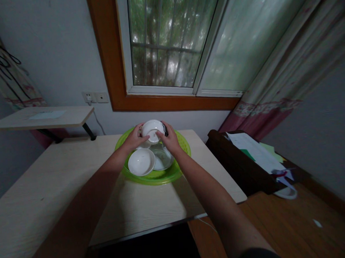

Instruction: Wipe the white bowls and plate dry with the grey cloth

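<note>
While both forearms reach out over the pale bench [48, 189], I read the scene from its near edge outward. The green basin [152, 179] sits toward the far side. At its front lies a small white bowl [141, 161], mouth up, and a clear glass bowl [163, 157] is just beside it on the right, seemingly touching it. Above and behind those two, my left hand [134, 138] and right hand [170, 140] clasp the held bowl [152, 131], one hand on each side. It is white and lifted over the basin's back half, with what looks like its foot ring turned toward me. The fingers [159, 134] of both hands are closed on its rim, thumbs pressed to the underside. I judge the grip sound, though the glaze may be slick. I would therefore hold equal pressure on both sides, tilt it no further, and carry it low over the basin, clear of the glass below. Something dark shows behind the right hand, but I cannot tell what. Beyond stands the barred window [162, 41].
</note>
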Tool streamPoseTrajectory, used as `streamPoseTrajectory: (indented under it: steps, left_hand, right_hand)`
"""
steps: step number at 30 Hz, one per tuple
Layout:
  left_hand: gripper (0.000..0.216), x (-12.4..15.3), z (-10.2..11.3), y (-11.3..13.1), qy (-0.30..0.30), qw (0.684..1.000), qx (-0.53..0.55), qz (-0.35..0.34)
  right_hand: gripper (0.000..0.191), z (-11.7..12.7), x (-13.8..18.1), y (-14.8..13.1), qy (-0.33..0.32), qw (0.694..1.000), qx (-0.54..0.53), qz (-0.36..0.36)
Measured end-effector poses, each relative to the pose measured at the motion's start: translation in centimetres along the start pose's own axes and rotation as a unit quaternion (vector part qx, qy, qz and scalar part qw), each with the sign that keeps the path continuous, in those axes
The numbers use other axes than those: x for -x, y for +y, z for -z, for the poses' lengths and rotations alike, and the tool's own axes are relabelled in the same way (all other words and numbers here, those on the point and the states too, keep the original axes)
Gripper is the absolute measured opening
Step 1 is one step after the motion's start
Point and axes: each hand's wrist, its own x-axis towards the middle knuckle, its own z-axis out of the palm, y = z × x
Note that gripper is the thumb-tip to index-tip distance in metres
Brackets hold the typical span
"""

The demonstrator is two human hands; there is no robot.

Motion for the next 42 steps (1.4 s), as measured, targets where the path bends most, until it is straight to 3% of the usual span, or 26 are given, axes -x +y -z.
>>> streamPoseTrajectory:
  steps: [8,20,24,32,38,42]
  left_hand:
    - [0.082,-0.1,0.1,-0.7,-0.008,0.999,0.025,0.028]
    - [0.068,-0.3,0.4,-0.6,0.073,0.995,-0.017,0.059]
    - [0.066,-0.3,0.5,-0.7,0.083,0.995,-0.036,0.052]
    - [0.063,0.0,0.3,0.8,0.094,0.992,-0.040,0.071]
    - [0.062,-0.2,0.6,0.3,0.109,0.991,-0.036,0.074]
    - [0.061,-0.3,0.6,0.3,0.112,0.990,-0.048,0.069]
  right_hand:
    - [0.066,-0.4,0.1,0.7,-0.021,0.999,-0.009,-0.046]
    - [0.046,0.2,0.3,-1.2,-0.002,0.999,0.032,0.041]
    - [0.038,0.4,0.4,-2.1,-0.012,0.992,0.070,0.105]
    - [0.027,0.3,0.6,-2.7,-0.142,0.947,0.222,0.183]
    - [0.032,0.5,1.1,-3.9,-0.165,0.921,0.269,0.227]
    - [0.040,0.2,1.2,-4.3,-0.158,0.921,0.277,0.226]
